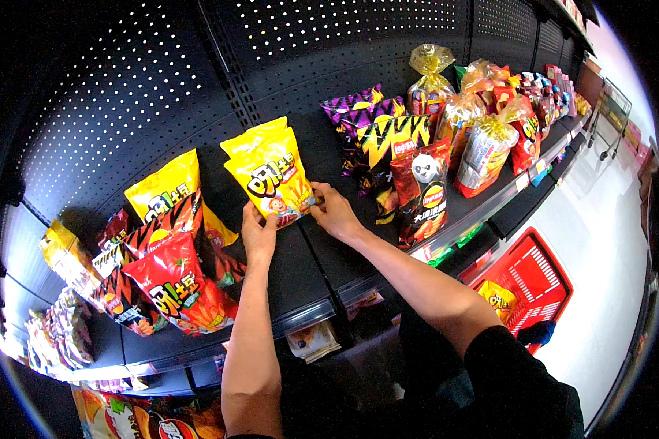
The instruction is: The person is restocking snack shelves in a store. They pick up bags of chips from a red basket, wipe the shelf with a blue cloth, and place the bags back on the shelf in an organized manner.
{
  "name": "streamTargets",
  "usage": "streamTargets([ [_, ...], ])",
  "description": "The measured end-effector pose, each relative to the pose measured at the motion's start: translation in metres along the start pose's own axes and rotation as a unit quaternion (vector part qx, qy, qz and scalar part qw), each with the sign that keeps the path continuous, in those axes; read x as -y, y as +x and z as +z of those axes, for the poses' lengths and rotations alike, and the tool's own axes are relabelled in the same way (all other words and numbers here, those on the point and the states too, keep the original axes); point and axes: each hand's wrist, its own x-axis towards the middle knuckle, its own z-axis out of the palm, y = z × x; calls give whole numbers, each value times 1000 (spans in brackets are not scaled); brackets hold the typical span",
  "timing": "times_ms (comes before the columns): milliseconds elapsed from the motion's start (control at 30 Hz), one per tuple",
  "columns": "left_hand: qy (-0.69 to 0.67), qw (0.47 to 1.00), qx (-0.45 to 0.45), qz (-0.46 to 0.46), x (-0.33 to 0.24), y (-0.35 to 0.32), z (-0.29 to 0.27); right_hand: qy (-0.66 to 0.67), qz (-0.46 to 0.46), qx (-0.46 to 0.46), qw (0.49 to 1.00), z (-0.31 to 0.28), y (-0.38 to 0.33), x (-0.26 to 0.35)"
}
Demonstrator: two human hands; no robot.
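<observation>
A yellow snack bag (273, 178) stands nearly upright on the black shelf (293, 267), with at least one more yellow bag showing behind its top. My left hand (259, 233) grips its lower left corner, thumb on the front. On the opposite lower side, my right hand (335, 213) holds it with bent fingers; the fingertips behind the bag are hidden. To the left lean a red snack bag (184, 284), a black-and-orange striped bag (170, 223) and another yellow bag (167, 179). Right of my hands stands a dark red bag with a panda picture (422, 192).
Purple bags (362, 113) and gold-tied clear gift bags (488, 154) fill the shelf's right part. A perforated black back panel (307, 44) rises behind. On the floor at right sits a red shopping basket (542, 274) with a yellow bag inside; a cart (609, 113) stands farther off.
</observation>
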Motion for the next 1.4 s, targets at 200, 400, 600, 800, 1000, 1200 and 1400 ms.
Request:
streamTargets([
  [200, 10, 999, -29, -42, -2, -5, -8, 41, 39, 14, 998, -4, -7, 16],
  [400, -3, 998, -26, -54, -13, -8, -4, 30, 33, -4, 999, -11, -10, 6],
  [600, 8, 997, -75, -27, 0, -7, -8, 3, 11, 15, 1000, -33, -29, 35],
  [800, 29, 997, -57, -40, -3, -14, -16, 66, -107, -12, 992, -97, -122, 86],
  [1000, -39, 998, 29, -42, -47, -27, -19, 44, -35, -144, 988, -185, -233, 68],
  [1200, -102, 992, 67, -44, -91, -53, 8, -6, 267, -257, 929, -278, -347, -82],
  [1400, -102, 991, 78, -37, -111, -76, 31, -121, 287, -201, 929, -293, -391, -181],
])
